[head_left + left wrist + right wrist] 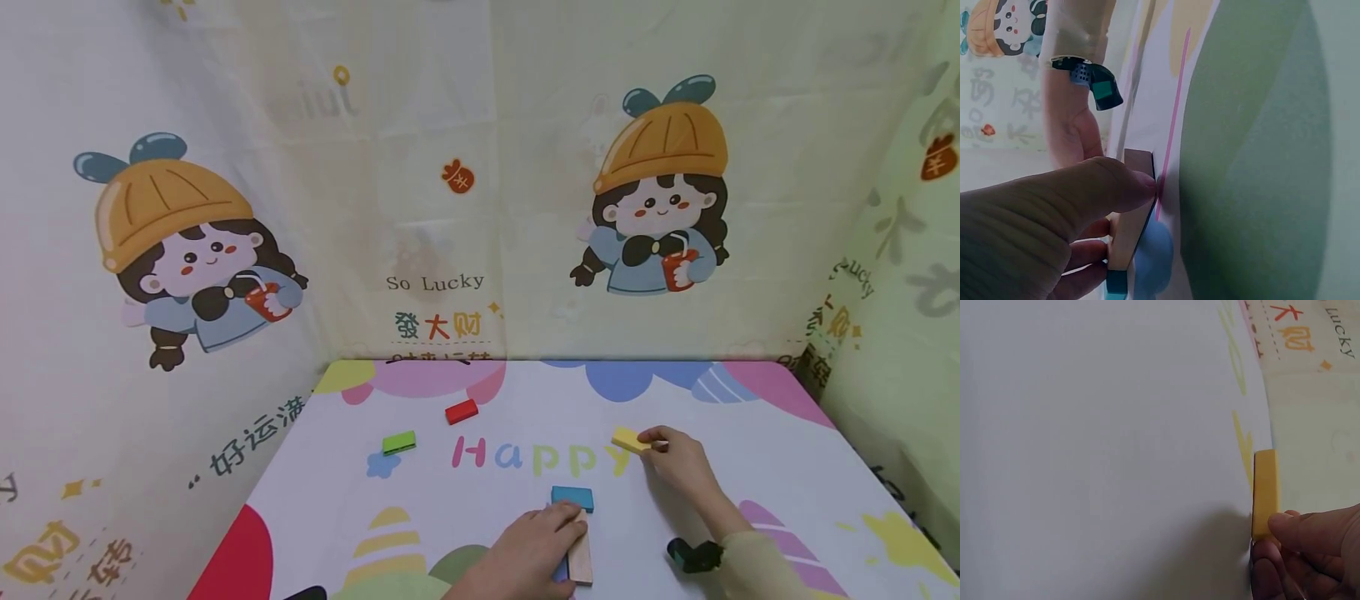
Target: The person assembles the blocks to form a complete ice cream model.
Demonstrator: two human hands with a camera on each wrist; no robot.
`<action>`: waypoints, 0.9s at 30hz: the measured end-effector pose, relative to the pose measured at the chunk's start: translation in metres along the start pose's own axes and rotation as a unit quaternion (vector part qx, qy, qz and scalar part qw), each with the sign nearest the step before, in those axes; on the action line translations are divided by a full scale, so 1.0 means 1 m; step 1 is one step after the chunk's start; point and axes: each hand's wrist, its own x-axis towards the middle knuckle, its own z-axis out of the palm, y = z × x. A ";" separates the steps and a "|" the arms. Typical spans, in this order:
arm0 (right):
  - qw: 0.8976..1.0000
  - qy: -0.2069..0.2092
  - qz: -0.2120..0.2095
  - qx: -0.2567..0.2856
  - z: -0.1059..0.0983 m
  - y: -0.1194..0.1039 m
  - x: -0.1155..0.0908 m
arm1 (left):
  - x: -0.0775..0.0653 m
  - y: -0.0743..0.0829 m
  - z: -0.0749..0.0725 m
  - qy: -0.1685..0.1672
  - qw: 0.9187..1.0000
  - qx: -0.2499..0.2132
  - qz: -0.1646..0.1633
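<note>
My left hand [525, 546] pinches a plain wooden block [580, 560] between thumb and fingers, low on the table. At the far end of that block lies a teal block [572, 498]; it also shows in the left wrist view below the wooden block [1129, 237]. A blue patch beside the wooden block is partly covered, and I cannot tell whether it is a block or print. Farther right, my right hand [678, 462] pinches the near end of a yellow block [628, 440]. In the right wrist view, thumb and fingers hold the yellow block [1265, 494] at one end.
A red block [461, 412] and a green block [399, 442] lie apart at the back left of the printed table [337, 467]. A patterned curtain [525, 250] stands behind and at both sides. A dark camera mount [693, 556] sits on the right wrist.
</note>
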 end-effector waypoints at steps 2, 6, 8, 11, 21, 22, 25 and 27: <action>1.000 -0.002 0.002 -0.002 0.003 -0.001 0.001 | 0.000 0.000 -0.001 0.001 1.000 0.002 -0.001; 1.000 -0.007 0.000 0.002 0.011 -0.004 0.003 | 0.001 -0.001 -0.003 0.008 1.000 0.010 0.006; 1.000 -0.013 -0.006 0.011 0.014 -0.006 0.003 | 0.002 0.000 -0.003 0.009 1.000 0.011 0.008; 1.000 -0.021 -0.011 0.016 0.019 -0.010 0.004 | 0.003 0.000 -0.003 -0.003 1.000 0.001 0.001; 0.999 -0.041 -0.013 0.028 0.026 -0.023 0.004 | 0.006 0.001 -0.003 -0.025 0.999 -0.024 -0.015; 0.999 -0.041 -0.013 0.029 0.026 -0.024 0.004 | 0.006 0.001 -0.003 -0.022 0.999 -0.022 -0.012; 0.999 -0.043 -0.013 0.031 0.028 -0.027 0.003 | 0.005 0.000 -0.003 -0.023 0.999 -0.024 -0.011; 0.998 -0.044 -0.014 0.031 0.030 -0.028 0.003 | 0.004 0.000 -0.004 -0.026 0.999 -0.028 -0.014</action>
